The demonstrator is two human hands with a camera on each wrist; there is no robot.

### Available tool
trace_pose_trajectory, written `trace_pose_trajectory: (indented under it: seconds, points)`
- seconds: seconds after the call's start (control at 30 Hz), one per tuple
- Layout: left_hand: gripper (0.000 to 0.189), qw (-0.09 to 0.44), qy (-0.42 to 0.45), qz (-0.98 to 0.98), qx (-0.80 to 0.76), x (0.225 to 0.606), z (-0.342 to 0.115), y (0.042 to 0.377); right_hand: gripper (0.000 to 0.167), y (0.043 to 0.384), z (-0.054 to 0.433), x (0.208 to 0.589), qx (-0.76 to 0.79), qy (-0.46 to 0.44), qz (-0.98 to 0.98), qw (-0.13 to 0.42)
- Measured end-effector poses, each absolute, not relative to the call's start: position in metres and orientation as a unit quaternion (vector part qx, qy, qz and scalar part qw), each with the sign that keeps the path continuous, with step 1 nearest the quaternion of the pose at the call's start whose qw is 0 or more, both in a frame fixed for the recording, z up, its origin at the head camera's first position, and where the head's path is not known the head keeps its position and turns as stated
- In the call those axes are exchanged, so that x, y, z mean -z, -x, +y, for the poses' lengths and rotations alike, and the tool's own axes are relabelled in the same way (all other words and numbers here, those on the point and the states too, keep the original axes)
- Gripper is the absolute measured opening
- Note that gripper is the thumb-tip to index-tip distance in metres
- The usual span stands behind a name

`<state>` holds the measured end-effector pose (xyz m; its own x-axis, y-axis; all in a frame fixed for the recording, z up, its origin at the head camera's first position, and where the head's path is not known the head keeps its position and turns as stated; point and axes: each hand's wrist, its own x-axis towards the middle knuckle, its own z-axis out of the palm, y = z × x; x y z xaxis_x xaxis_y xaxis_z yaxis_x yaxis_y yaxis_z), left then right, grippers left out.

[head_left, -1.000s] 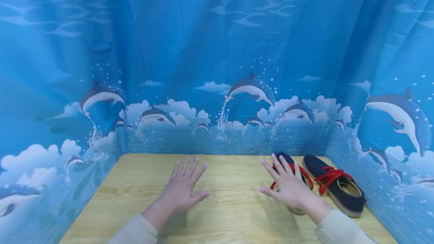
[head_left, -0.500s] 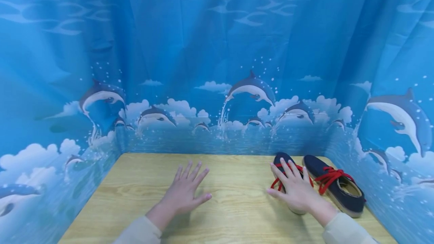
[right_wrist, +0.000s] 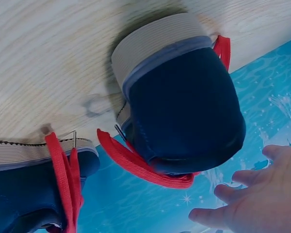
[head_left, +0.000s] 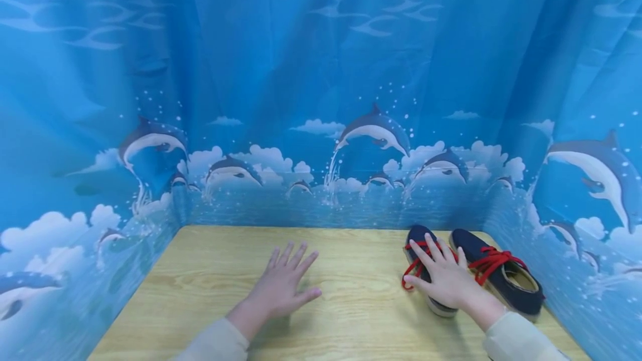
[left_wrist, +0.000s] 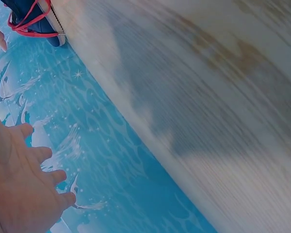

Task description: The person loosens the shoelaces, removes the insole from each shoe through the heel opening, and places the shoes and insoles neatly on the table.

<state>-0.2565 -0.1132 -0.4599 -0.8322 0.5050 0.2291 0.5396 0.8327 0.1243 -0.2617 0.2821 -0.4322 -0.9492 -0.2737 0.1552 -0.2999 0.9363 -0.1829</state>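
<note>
My left hand [head_left: 286, 288] hovers palm down over the left-middle of the wooden table, fingers spread, holding nothing. In the left wrist view the same hand [left_wrist: 29, 179] shows its palm side with the fingers apart. My right hand [head_left: 446, 277] is spread above the nearer navy shoe [head_left: 418, 234], hiding its middle and opening. That shoe has loose red laces [head_left: 408, 283] and a pale sole. In the right wrist view its heel [right_wrist: 184, 107] faces the camera, with the right hand's fingers [right_wrist: 223, 194] straight and apart from it. A second navy shoe [head_left: 524, 294] with red laces lies to its right.
The wooden table [head_left: 200, 272] runs up to a blue curtain [head_left: 281, 71] printed with dolphins and clouds at the back. Curtain walls also close off the left and right sides. Both shoes stand at the table's right end, toes toward the back.
Both hands have drifted to the right and slightly toward the body, fingers still spread. The right hand has come further over the nearer shoe. The shoes stay put.
</note>
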Motion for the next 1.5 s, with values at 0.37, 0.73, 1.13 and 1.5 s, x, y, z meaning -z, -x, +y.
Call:
trace_pose_trajectory:
  seconds: [0.37, 0.73, 1.13, 1.5]
  points:
    - [0.081, 0.082, 0.293, -0.945, 0.121, 0.466, -0.098, 0.262, 0.091, 0.265, 0.289, 0.433, -0.095, -0.125, -0.986, 0.049]
    - [0.080, 0.068, 0.300, -0.945, 0.112, 0.469, -0.079, 0.261, 0.091, 0.272, 0.296, 0.437, -0.101, -0.116, -0.988, 0.033]
    - [0.081, 0.069, 0.307, -0.943, 0.108, 0.474, -0.063, 0.264, 0.094, 0.277, 0.296, 0.436, -0.084, -0.090, -0.992, 0.013]
    - [0.074, 0.046, 0.304, -0.944, 0.117, 0.478, -0.051, 0.270, 0.099, 0.286, 0.298, 0.438, -0.081, -0.056, -0.995, -0.018]
